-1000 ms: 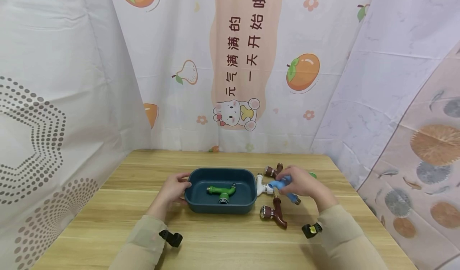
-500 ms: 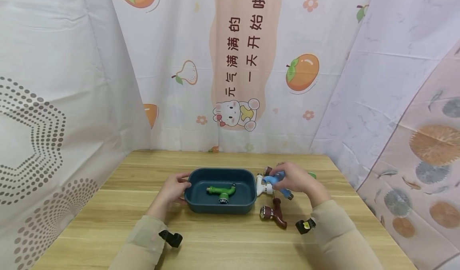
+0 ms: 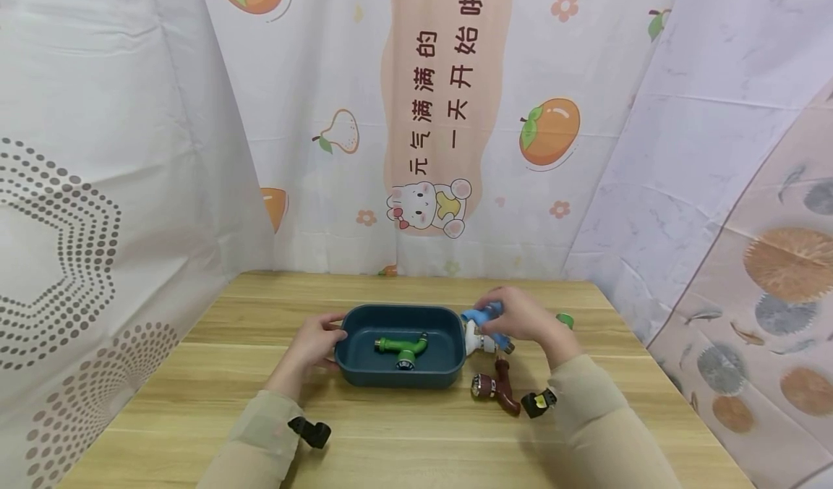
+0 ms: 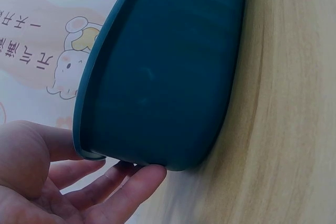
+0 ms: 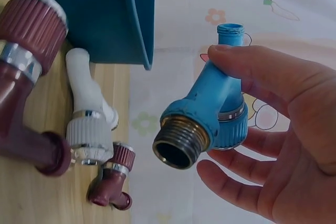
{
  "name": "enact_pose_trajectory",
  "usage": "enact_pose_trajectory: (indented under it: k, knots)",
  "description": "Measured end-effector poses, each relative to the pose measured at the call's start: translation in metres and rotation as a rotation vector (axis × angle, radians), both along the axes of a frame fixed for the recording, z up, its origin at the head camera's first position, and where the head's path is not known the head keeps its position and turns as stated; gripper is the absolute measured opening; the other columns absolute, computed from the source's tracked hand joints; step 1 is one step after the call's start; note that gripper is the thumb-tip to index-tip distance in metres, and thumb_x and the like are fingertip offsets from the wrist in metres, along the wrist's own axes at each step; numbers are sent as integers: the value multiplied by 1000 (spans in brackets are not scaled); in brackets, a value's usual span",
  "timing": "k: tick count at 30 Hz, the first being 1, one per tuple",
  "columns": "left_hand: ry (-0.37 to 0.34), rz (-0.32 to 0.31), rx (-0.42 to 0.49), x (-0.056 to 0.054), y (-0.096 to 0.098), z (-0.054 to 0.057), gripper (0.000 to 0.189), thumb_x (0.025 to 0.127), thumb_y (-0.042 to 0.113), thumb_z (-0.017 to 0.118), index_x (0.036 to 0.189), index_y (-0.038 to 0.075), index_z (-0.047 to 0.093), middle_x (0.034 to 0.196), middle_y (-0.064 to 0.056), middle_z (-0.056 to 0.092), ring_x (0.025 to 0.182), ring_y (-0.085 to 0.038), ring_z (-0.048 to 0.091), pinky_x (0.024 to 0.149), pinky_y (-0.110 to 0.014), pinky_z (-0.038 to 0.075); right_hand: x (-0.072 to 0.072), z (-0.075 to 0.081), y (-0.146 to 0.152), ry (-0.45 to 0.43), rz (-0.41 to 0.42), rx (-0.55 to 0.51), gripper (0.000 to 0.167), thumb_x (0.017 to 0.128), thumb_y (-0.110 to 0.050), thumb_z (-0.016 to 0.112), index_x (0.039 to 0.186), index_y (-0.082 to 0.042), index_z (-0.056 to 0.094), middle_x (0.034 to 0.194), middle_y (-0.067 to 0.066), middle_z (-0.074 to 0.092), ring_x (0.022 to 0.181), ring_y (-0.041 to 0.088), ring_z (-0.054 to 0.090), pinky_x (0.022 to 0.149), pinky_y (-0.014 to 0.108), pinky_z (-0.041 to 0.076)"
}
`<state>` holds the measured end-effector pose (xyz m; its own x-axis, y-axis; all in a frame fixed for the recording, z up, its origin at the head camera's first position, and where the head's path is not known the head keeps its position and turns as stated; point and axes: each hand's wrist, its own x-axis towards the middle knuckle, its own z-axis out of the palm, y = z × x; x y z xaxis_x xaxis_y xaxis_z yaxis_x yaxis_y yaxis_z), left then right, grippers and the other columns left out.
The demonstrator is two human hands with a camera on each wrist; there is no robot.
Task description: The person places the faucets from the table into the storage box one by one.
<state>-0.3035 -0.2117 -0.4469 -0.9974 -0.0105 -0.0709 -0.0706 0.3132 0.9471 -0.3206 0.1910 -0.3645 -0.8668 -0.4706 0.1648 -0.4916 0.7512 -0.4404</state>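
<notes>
A dark teal plastic basin (image 3: 403, 379) stands on the table with a green faucet (image 3: 398, 345) lying inside. At the basin's left end, my left hand (image 3: 315, 341) grips it, thumb at the rim and fingers against the outer wall (image 4: 157, 87). My right hand (image 3: 518, 317) holds a blue faucet (image 5: 218, 90) between thumb and fingers, its threaded metal inlet facing the wrist camera. In the head view the blue faucet overlaps a white faucet (image 3: 472, 343) lying beside the basin's right end.
A dark red faucet (image 3: 503, 389) lies on the table nearer the front, right of the basin. Another dark red faucet (image 5: 111, 182) shows in the right wrist view. Behind the right wrist a green object (image 3: 565, 320) partly shows. Printed curtains (image 3: 325, 243) enclose the table.
My right hand has moved left and slightly away from me, carrying the blue faucet up from among the others toward the basin. The left hand and basin stay in place.
</notes>
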Motion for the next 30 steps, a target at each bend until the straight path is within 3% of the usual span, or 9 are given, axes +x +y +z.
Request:
enact_pose_trajectory:
  k: [7, 15, 30]
  knots:
    - [0, -5, -7, 1, -1, 0, 45, 99, 3, 58, 144, 5, 56, 128, -26, 61, 102, -38, 66, 54, -48, 61, -4, 2, -16, -2, -32, -9, 33, 81, -25, 87, 111, -16, 77, 108, 2, 67, 96, 22, 59, 83, 43, 56]
    - [-12, 1, -6, 2, 0, 2, 46, 99, 3, 58, 145, 5, 56, 130, -26, 60, 103, -39, 66, 56, -49, 61, -9, 2, -30, -23, -63, -61, 31, 82, -25, 86, 111, -20, 77, 115, 6, 66, 95, 22, 58, 81, 39, 55]
    - [-3, -12, 16, 1, 0, 1, 46, 99, 2, 58, 144, 4, 56, 129, -30, 59, 104, -42, 66, 54, -49, 61, -15, -5, -53, -16, -141, -111, 39, 83, -31, 85, 119, -16, 76, 125, 9, 68, 116, 29, 60, 96, 51, 51]
